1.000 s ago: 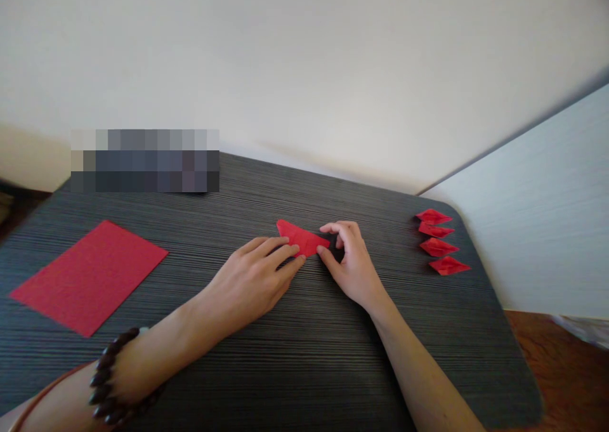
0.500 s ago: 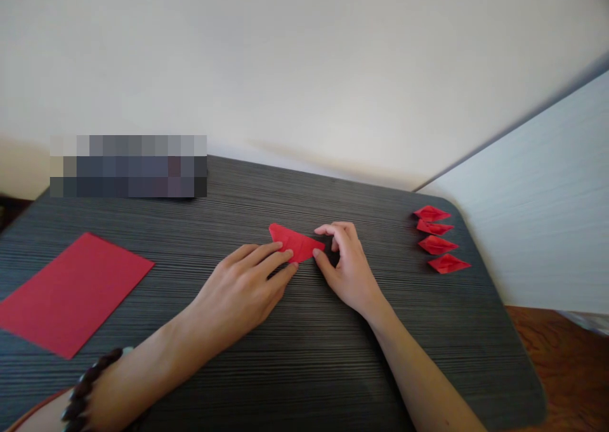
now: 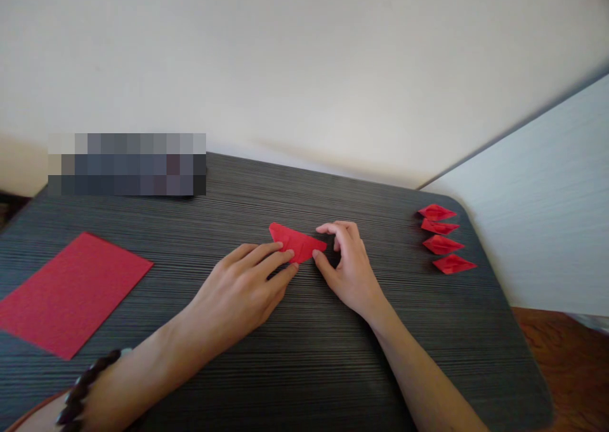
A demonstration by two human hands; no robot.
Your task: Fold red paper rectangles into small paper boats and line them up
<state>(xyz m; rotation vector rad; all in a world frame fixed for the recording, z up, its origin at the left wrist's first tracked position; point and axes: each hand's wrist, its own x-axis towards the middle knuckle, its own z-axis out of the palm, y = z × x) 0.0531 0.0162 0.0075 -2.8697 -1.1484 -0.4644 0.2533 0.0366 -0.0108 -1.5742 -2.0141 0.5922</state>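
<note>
- Plainly, well left of the small folded red piece (image 3: 304, 245): one flat red sheet (image 3: 76, 295), apparently unworked, with no crease showing; impossible to tell whether single or stacked.
- Toward the near left of the piece: one dark beaded bracelet (image 3: 78, 387), partly cut off by the view's edge.
- Farther back and left of the piece: one pixelated block (image 3: 127, 164), too masked to identify.
- Just left of the piece: left hand (image 3: 250, 280), spread, pressing fingertips onto its lower left part, clasping nothing.
- At the landmark itself: one piece, creased and lying on the bench (image 3: 285, 356); judged partway along, lacking the pointed form found farther right.
- Just right of the piece: right hand (image 3: 349, 267), loosely curled, seemingly touching its right end with the thumb only, not pinching.
- Well right of the piece, in a row: four pointed red pieces (image 3: 443, 245), apparently done.
</note>
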